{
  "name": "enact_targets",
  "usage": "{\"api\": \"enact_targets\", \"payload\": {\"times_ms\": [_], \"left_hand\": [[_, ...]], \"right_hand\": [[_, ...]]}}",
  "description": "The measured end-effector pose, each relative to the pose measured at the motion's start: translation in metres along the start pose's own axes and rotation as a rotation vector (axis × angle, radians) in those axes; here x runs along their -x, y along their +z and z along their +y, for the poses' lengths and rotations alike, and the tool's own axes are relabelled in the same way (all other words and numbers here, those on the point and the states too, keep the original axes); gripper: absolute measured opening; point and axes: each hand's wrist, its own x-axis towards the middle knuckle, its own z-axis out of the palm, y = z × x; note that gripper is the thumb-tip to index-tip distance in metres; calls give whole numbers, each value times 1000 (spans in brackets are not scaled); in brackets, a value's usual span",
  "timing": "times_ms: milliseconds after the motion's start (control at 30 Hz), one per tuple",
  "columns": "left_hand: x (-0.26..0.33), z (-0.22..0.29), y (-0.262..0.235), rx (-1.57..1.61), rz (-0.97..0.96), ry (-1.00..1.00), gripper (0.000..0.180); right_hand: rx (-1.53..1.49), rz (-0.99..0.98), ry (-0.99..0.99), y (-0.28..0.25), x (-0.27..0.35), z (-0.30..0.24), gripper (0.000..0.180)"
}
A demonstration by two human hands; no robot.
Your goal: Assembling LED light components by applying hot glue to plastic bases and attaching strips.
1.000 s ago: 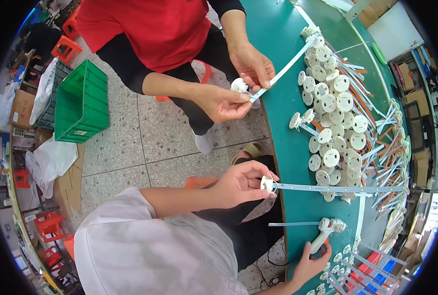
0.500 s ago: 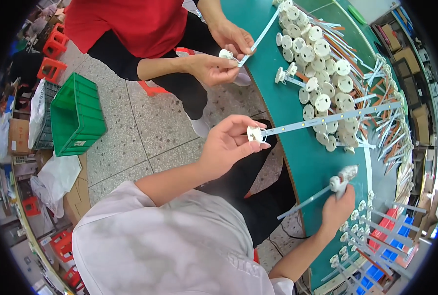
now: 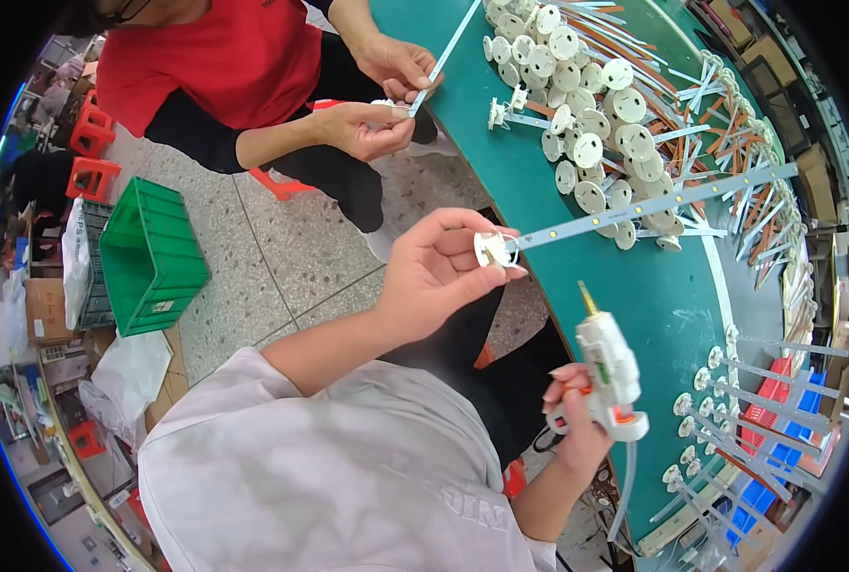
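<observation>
Hands of ours number two: our left hand (image 3: pixel 434 276) pinches one white round base (image 3: pixel 489 250) between thumb and curled fingers, and our right hand (image 3: pixel 585 424) is wrapped round the handle of one white glue gun (image 3: pixel 610 357). From the base, one pale strip (image 3: pixel 625 214) dotted with yellow squares runs out to the right over the green table (image 3: pixel 667 286). We count one co-worker (image 3: pixel 243 62) in red, whose two hands (image 3: pixel 372 131) hold one narrow strip (image 3: pixel 448 48); what else is in them is mostly hidden. Two bases (image 3: pixel 506 106) sit at the left edge of a pile of bases (image 3: pixel 586 150) too overlapped for us to count. One red basket (image 3: pixel 768 405) and one blue tray (image 3: pixel 777 458) lie at the lower right, and one green crate (image 3: pixel 181 272) stands on the floor. A second ago we had the gun low by the table edge, and the strip lay nearly level in view; now the gun is lifted, its nozzle (image 3: pixel 587 298) turned upward just below the strip and apart from it, and the strip slants up to the right. Our left hand keeps its pinch on the base.
</observation>
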Motion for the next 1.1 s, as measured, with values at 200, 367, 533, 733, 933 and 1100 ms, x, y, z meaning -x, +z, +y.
{"api": "enact_targets", "payload": {"times_ms": [200,367,533,733,933,1100], "left_hand": [[1,0,6,-38,-54,10,36],[1,-9,1,-75,-46,-18,32],[6,-13,-2,-30,-47,-130,30],[17,-30,2,91,-6,-385,27],[25,-22,12,83,1,-507,23],[25,-22,10,25,-5,-545,26]], "right_hand": [[47,-122,-39,9,3,20,27],[61,-20,-24,11,9,16,23],[116,51,-85,17,11,11,14],[208,-210,-601,39,-10,6,21],[195,-144,-512,54,-18,9,30],[260,-146,-395,48,-13,6,32]]}}
